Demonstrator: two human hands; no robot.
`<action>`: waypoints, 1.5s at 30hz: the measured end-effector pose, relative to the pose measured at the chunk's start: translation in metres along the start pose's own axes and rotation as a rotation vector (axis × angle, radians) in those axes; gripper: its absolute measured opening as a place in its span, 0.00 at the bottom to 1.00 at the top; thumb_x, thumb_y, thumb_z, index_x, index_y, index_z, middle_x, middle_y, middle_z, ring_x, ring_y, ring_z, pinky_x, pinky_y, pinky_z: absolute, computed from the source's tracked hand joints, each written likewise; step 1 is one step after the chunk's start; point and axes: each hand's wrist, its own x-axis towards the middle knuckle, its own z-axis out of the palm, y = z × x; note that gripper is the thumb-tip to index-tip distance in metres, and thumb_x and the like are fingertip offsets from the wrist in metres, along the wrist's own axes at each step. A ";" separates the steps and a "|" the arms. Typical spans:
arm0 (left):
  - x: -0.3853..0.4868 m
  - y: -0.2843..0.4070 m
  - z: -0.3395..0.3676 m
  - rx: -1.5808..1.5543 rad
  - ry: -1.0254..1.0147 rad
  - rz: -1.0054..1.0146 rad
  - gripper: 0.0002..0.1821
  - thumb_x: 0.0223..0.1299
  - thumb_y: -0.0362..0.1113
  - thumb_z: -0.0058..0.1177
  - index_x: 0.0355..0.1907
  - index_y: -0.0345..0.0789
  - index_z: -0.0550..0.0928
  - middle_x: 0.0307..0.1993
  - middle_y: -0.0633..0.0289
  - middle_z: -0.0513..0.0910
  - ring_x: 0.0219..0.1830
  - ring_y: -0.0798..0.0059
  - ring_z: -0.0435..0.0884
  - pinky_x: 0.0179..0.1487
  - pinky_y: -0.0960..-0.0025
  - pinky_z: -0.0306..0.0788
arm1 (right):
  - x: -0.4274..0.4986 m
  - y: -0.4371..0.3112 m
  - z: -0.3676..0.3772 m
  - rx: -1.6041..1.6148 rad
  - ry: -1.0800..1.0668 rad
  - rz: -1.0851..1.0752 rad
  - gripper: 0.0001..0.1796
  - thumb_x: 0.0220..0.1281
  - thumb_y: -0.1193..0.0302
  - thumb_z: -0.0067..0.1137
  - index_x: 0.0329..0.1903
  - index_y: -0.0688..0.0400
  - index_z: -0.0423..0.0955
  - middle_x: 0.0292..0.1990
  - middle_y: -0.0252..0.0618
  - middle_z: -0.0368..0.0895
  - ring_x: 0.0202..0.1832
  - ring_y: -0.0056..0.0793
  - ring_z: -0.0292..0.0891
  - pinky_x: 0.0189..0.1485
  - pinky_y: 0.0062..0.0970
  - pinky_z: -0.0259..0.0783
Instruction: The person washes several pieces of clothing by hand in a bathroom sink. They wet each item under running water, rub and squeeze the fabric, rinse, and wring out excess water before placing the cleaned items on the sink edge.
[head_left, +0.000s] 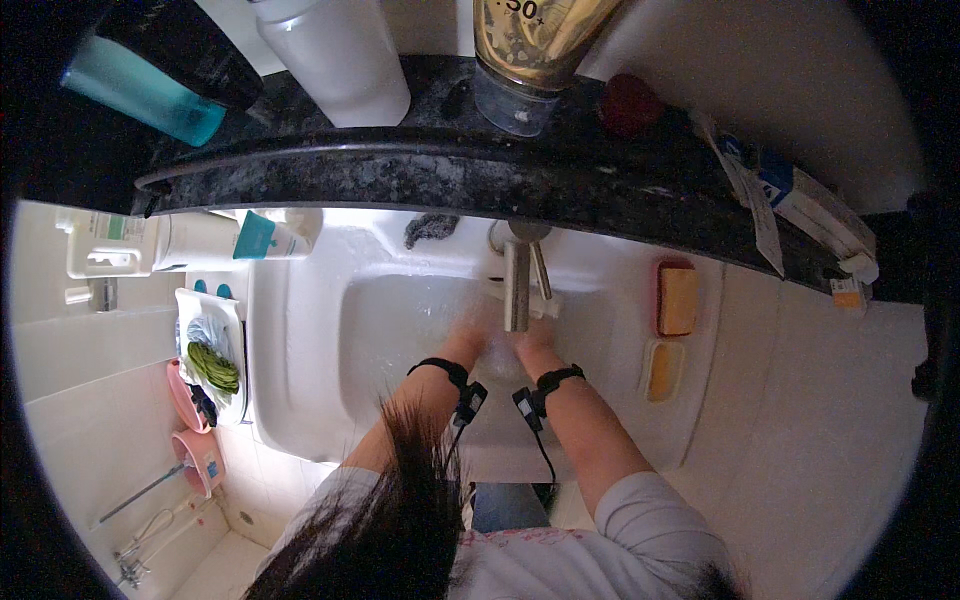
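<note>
Both hands are low in a white washbasin (315, 300), under a brushed metal tap (516, 292). My left hand (471, 330) lies left of the spout, blurred, with its fingers hard to make out. On the other side, my right hand (534, 335) is partly covered by the spout. Water runs between the two hands, and the basin floor looks wet. A pale object (546, 306) shows just beyond my right hand; I cannot tell what it is or whether the hand touches it. Each wrist wears a black strap with a small cabled device.
A dark stone shelf (420, 176) crosses above the basin, bearing a white bottle (341, 67), a gold tube (525, 52) and a teal container (142, 94). Two soap dishes (661, 375) (675, 300) sit on the right rim. Bottles crowd the left rim (112, 244). Dark mesh (431, 229) lies behind.
</note>
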 end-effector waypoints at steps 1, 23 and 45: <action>0.001 -0.001 0.000 -0.024 0.020 -0.019 0.27 0.55 0.46 0.51 0.58 0.38 0.68 0.59 0.47 0.65 0.64 0.47 0.56 0.66 0.46 0.48 | 0.004 0.000 -0.002 -0.027 -0.078 0.006 0.21 0.59 0.61 0.49 0.45 0.67 0.72 0.42 0.56 0.76 0.46 0.52 0.72 0.49 0.38 0.69; -0.234 -0.036 -0.260 -0.813 0.363 0.058 0.34 0.58 0.62 0.44 0.40 0.28 0.78 0.32 0.41 0.79 0.36 0.50 0.78 0.41 0.55 0.71 | -0.199 -0.153 -0.239 -0.356 -0.108 -0.446 0.36 0.50 0.56 0.62 0.56 0.66 0.63 0.49 0.54 0.73 0.51 0.45 0.70 0.56 0.33 0.64; -0.556 0.063 -0.575 -0.763 1.139 0.472 0.22 0.58 0.50 0.52 0.35 0.28 0.80 0.25 0.57 0.78 0.26 0.69 0.74 0.32 0.65 0.67 | -0.490 -0.392 -0.480 0.058 0.614 -0.912 0.30 0.49 0.56 0.64 0.48 0.64 0.70 0.38 0.43 0.78 0.41 0.33 0.75 0.49 0.30 0.69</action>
